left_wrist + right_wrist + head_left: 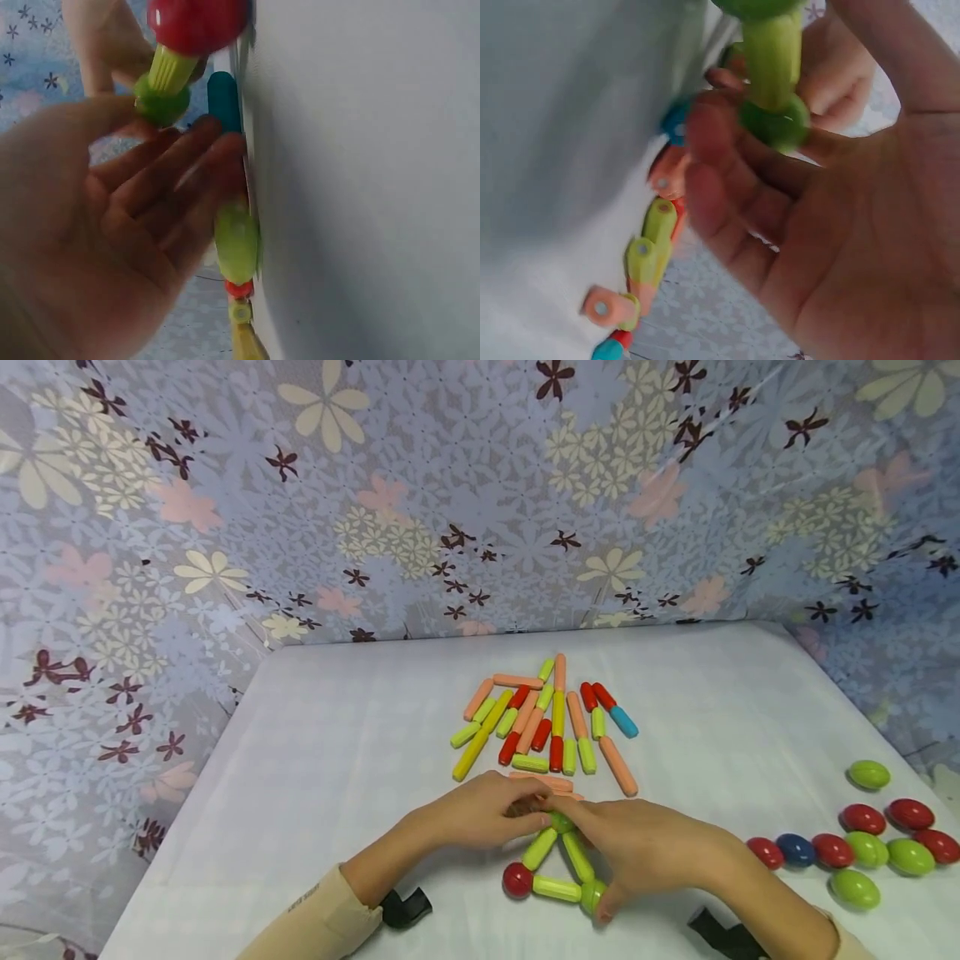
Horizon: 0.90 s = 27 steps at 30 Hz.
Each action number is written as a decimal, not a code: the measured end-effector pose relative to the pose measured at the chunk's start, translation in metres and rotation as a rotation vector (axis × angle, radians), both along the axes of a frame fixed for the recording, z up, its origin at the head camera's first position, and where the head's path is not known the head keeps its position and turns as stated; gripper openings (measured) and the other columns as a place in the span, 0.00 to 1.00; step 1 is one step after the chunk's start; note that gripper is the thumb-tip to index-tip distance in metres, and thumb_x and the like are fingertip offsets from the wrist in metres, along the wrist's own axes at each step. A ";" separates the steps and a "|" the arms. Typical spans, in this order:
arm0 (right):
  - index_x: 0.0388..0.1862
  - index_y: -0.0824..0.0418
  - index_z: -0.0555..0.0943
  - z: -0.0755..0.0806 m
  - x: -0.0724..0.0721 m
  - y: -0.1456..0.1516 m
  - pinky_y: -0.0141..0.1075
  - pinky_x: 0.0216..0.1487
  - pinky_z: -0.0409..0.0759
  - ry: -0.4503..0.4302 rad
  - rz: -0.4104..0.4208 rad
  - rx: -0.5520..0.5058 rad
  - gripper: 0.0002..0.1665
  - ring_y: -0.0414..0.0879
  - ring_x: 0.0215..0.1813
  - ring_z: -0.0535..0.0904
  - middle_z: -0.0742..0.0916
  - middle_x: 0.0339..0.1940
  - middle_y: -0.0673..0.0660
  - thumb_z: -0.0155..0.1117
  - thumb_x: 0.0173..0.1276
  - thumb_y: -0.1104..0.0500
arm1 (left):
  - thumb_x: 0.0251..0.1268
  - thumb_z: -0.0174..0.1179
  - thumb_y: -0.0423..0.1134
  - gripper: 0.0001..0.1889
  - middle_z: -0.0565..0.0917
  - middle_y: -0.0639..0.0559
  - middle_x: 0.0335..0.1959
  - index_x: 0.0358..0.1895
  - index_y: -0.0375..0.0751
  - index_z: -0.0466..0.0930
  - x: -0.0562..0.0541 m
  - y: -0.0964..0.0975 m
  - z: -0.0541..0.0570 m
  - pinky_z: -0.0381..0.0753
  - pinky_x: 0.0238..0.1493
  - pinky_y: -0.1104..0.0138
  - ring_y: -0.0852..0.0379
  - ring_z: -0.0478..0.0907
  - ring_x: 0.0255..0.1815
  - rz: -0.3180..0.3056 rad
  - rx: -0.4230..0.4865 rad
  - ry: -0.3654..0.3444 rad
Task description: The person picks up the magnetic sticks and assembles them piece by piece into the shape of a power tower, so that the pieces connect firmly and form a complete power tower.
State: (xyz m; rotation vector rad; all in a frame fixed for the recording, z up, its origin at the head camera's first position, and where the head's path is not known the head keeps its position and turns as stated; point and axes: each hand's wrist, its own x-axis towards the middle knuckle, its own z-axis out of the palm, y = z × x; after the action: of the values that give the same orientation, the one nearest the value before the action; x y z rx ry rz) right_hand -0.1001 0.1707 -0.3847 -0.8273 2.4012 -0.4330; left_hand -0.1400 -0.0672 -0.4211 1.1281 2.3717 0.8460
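I count one triangle (557, 888) on the white table (322, 735): three ribbed yellow-green rods (577, 857), three glossy balls (517, 880), one red, two green. The right hand (645, 843) grasps its right side; the left hand (476, 810) touches the top ball (561, 822), grip undeterminable. Ten smooth, egg-shaped pieces (832, 851) lie farther right.

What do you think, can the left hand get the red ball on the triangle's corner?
Probably yes. The red ball is close to the left hand, and just bare tabletop seems to lie between them.
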 end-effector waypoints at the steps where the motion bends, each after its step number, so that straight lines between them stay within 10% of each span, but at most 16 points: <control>1: 0.75 0.38 0.52 0.002 0.000 0.002 0.55 0.56 0.72 0.001 0.004 0.020 0.72 0.42 0.52 0.74 0.77 0.59 0.43 0.76 0.30 0.26 | 0.72 0.51 0.54 0.21 0.80 0.67 0.48 0.63 0.52 0.74 0.000 0.000 0.000 0.77 0.45 0.72 0.70 0.76 0.44 -0.005 -0.019 0.036; 6: 0.73 0.43 0.58 0.004 -0.005 0.009 0.52 0.55 0.74 -0.020 0.009 0.110 0.71 0.40 0.46 0.73 0.79 0.55 0.43 0.76 0.28 0.26 | 0.72 0.51 0.50 0.21 0.74 0.68 0.60 0.67 0.61 0.71 -0.003 -0.003 -0.003 0.70 0.60 0.60 0.63 0.69 0.62 0.020 -0.105 0.176; 12: 0.74 0.44 0.59 -0.001 -0.010 0.011 0.55 0.60 0.70 -0.009 0.016 0.078 0.69 0.46 0.61 0.71 0.74 0.65 0.47 0.71 0.30 0.22 | 0.71 0.54 0.49 0.20 0.76 0.67 0.57 0.64 0.59 0.74 -0.006 -0.009 -0.005 0.71 0.60 0.59 0.60 0.71 0.60 0.069 -0.132 0.241; 19: 0.73 0.50 0.60 -0.008 -0.010 0.013 0.52 0.62 0.69 0.105 0.110 -0.015 0.70 0.47 0.68 0.63 0.66 0.69 0.47 0.67 0.32 0.20 | 0.72 0.53 0.50 0.17 0.76 0.67 0.57 0.59 0.55 0.77 -0.003 -0.005 -0.005 0.68 0.62 0.63 0.65 0.68 0.62 0.032 -0.081 0.194; 27: 0.75 0.52 0.58 -0.017 -0.015 0.007 0.54 0.66 0.63 0.088 0.033 -0.086 0.71 0.48 0.75 0.51 0.51 0.78 0.47 0.70 0.34 0.21 | 0.69 0.55 0.52 0.25 0.69 0.57 0.65 0.68 0.53 0.70 -0.002 -0.003 -0.005 0.70 0.61 0.63 0.61 0.64 0.65 0.047 -0.172 0.243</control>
State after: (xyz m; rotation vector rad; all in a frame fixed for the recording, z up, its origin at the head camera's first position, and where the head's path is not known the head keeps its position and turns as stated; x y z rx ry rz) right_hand -0.1146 0.1780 -0.4020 -0.9407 2.4603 -0.4989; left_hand -0.1421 -0.0701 -0.4259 1.1652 2.6182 0.5311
